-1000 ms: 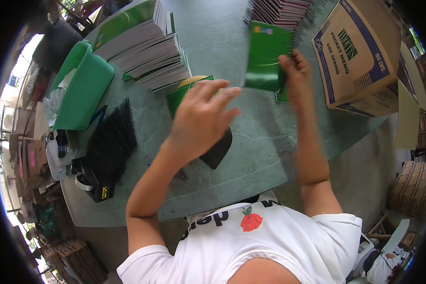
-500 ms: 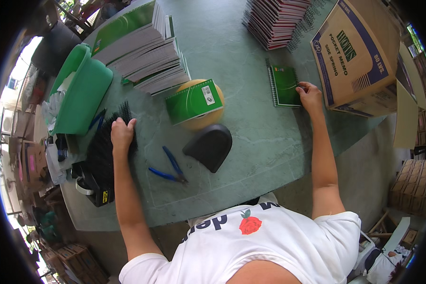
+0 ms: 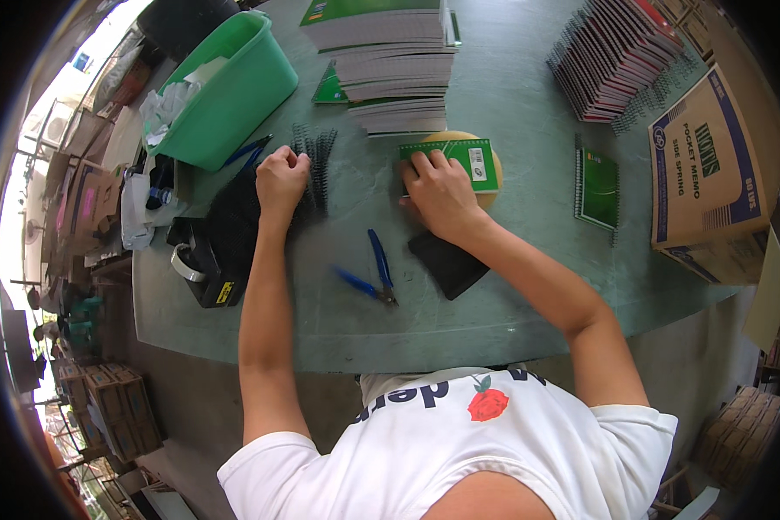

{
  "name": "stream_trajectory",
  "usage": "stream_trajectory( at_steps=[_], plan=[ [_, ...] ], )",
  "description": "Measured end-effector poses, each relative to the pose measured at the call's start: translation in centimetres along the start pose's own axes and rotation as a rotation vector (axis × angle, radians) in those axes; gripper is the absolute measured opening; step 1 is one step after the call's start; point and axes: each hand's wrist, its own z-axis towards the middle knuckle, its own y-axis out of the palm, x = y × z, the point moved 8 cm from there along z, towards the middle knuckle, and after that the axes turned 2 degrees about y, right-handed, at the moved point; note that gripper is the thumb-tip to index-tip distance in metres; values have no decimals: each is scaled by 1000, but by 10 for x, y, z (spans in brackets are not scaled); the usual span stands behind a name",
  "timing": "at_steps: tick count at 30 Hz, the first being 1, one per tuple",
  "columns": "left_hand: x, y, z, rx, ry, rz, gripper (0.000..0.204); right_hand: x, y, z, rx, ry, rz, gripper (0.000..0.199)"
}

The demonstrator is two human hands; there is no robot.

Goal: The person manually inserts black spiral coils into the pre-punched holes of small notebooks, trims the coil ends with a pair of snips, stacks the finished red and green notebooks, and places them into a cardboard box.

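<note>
My left hand (image 3: 282, 176) is closed in a fist on a black spiral coil (image 3: 310, 163) at the edge of a heap of black coils (image 3: 234, 217). Fingers of my right hand (image 3: 439, 195) press on and grip the left part of a green-covered notebook (image 3: 459, 159). That notebook lies on a tan round block (image 3: 487, 198). Under my right wrist lies a black pad (image 3: 449, 267). Blue-handled pliers (image 3: 371, 275) lie between my two forearms.
A bound green notebook (image 3: 598, 186) lies to the right, beside a cardboard box (image 3: 711, 173). Unbound stacks (image 3: 394, 65) and bound spiral notebooks (image 3: 615, 61) fill the far side. A green tub (image 3: 225, 95) and a black tape dispenser (image 3: 201, 273) stand at left.
My right hand left the bound notebook at the right and came to the green notebook on the block. My left hand closed on a coil at the heap's far edge.
</note>
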Motion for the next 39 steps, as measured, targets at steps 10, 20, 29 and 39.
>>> stream_trajectory(
  at_steps=[10, 20, 29, 39],
  plan=[
    [62, 15, -41, -411, -187, -735, 23, 68, 12, 46, -315, 181, 194, 41],
    [106, 75, -66, -445, -184, -998, 23, 80, -7, 37, -88, 174, 466, 30],
    [101, 16, -73, -272, 2, -854, 26, 31, -62, 7, 231, -11, 340, 11],
    [124, -3, -80, -167, 193, -631, 25, 32, -58, 9, 46, 71, 467, 25]
  ],
)
